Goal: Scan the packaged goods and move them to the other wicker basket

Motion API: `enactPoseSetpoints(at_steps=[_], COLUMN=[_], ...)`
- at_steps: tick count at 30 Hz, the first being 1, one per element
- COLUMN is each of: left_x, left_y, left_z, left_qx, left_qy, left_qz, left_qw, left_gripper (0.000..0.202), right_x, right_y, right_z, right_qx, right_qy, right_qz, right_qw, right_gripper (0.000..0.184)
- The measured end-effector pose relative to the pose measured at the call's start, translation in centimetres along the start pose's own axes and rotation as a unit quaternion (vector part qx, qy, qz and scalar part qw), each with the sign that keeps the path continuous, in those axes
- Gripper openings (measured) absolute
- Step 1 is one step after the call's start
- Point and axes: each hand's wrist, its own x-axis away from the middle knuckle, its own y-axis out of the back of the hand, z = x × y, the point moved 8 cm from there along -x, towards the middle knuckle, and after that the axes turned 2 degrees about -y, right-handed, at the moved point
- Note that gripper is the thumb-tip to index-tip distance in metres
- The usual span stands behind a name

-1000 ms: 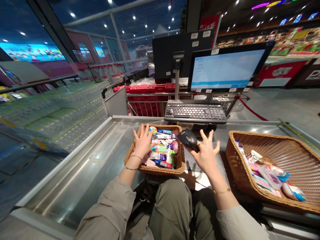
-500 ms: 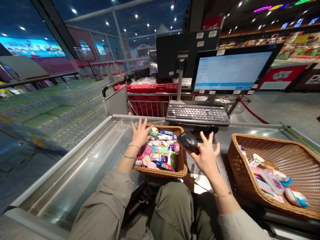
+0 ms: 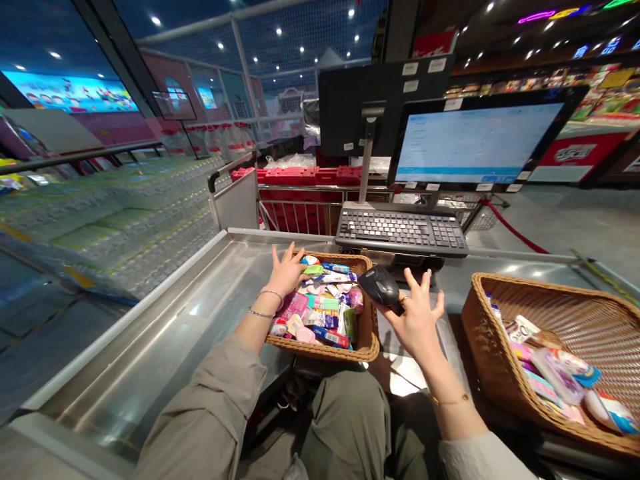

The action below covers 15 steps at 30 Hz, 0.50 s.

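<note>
While 1 wrapper (image 3: 522, 329) perhaps reads "O", left hand (image 3: 286, 275) splays wide, right hand (image 3: 418, 319) gripping scanner (image 3: 379, 285).

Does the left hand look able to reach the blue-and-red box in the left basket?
Likely yes: the left hand is at the left rim of the left basket, and the blue-and-red box lies uncovered on top.

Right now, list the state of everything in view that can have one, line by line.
Left basket: well filled with small packages.
Right basket: partly filled, bare wicker showing.
Scanner: held, head at the left basket's right rim.
Left grip: fingers spread at the left basket's far left corner; contact unclear.
Right grip: on the scanner, some fingers spread.
Screen: lit, text unreadable.
Second monitor: back to camera, display hidden.
Keyboard: untouched.
</note>
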Motion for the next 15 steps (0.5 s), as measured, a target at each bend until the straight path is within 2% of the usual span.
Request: enactPoseSetpoints(at_steps=[6,12,15], left_x=[0.6,0.7,0.7], left_y=[0.6,-0.1,-0.6], left_z=[-2.4,-1.3,-0.6], left_qx=[0.0,0.027,0.042], left_qy=[-0.048,-0.01,0.006], left_qz=[-0.029,-0.006,0.003], left_qw=[0.998,1.0,0.999], left_gripper=[0.018,0.038,0.037], right_x=[0.1,0.1,0.1], right_y=[0.1,0.4,0.5], right_z=[0.1,-0.1,-0.2], right_qx=[-0.006,-0.004,-0.002], right_qy=[-0.003,-0.011,-0.014], right_qz=[-0.002,0.0,-0.001], right_qw=[1.0,1.0,1.0], right_gripper=[0.031,0.028,0.027])
